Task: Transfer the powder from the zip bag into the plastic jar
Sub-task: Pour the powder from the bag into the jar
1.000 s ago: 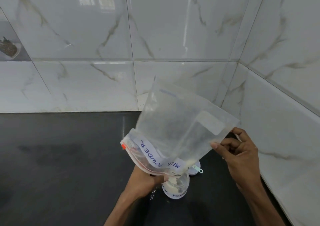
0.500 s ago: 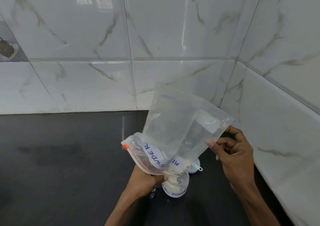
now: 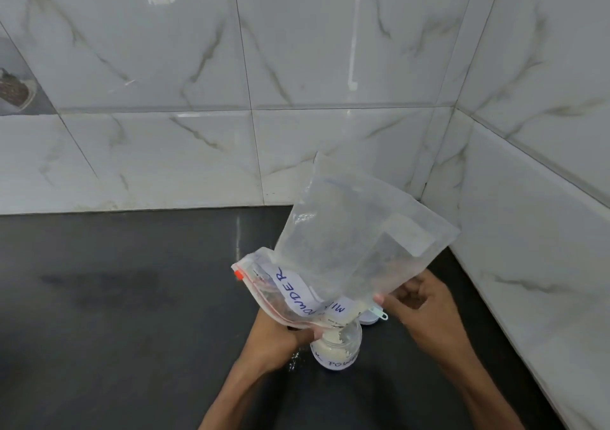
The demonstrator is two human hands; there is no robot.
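Note:
A clear zip bag (image 3: pixel 350 244) with a red zip strip and a white "MILK POWDER" label hangs upside down, its mouth over a small clear plastic jar (image 3: pixel 336 350). The jar stands on the black counter, holds pale powder and carries a white label. My left hand (image 3: pixel 280 340) grips the bag's mouth just left of the jar's rim. My right hand (image 3: pixel 425 307) pinches the bag's lower right side, beside the jar. The bag looks nearly empty, with powder dust clinging inside.
The white jar lid (image 3: pixel 371 317) with a small blue tab lies behind the jar, partly hidden by the bag. A few powder specks (image 3: pixel 293 360) lie on the black counter (image 3: pixel 132 314). Marble-tiled walls (image 3: pixel 528 231) close the corner at back and right.
My right hand slid down from the bag's upper corner to its lower side near the jar. The bag's upper part tipped to the right. The left hand stayed at the mouth.

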